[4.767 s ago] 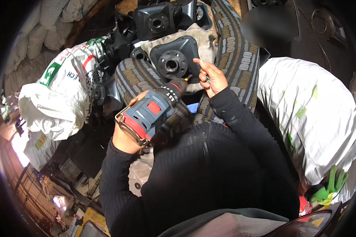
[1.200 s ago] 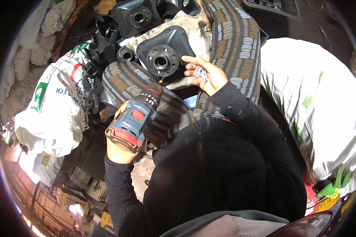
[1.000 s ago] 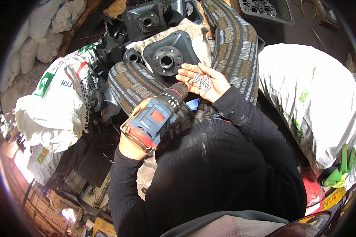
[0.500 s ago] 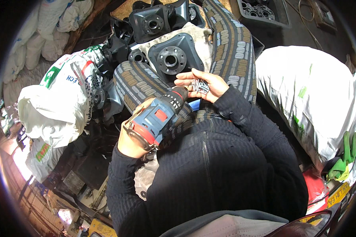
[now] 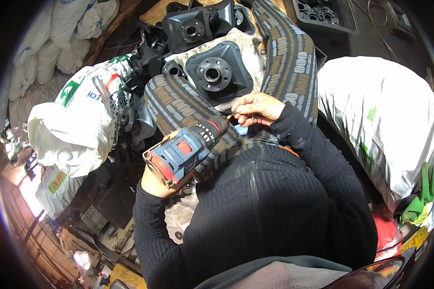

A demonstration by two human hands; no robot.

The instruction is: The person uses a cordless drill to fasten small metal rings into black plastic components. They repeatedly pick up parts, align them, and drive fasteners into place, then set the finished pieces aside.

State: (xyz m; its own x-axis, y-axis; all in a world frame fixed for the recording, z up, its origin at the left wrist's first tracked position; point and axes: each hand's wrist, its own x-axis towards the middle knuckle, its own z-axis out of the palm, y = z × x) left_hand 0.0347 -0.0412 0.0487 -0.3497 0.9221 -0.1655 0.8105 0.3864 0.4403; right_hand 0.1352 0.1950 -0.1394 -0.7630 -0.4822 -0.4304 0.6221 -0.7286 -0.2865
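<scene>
The left hand (image 5: pixel 155 179) is wrapped around the grip of a blue and red cordless drill (image 5: pixel 188 150), whose nose points up and right toward the right hand (image 5: pixel 256 108). That right hand is closed, fingertips pinched on a small screw (image 5: pixel 230 116) right at the drill's tip. Just above both lies a black flanged metal part (image 5: pixel 215 73) on a pale cloth (image 5: pixel 250 45), across the person's patterned trousers (image 5: pixel 289 53).

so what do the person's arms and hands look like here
Both arms wear long black ribbed knit sleeves reaching the wrists. The left hand and right hand are bare: no gloves, and no rings or watch that I can make out.
</scene>
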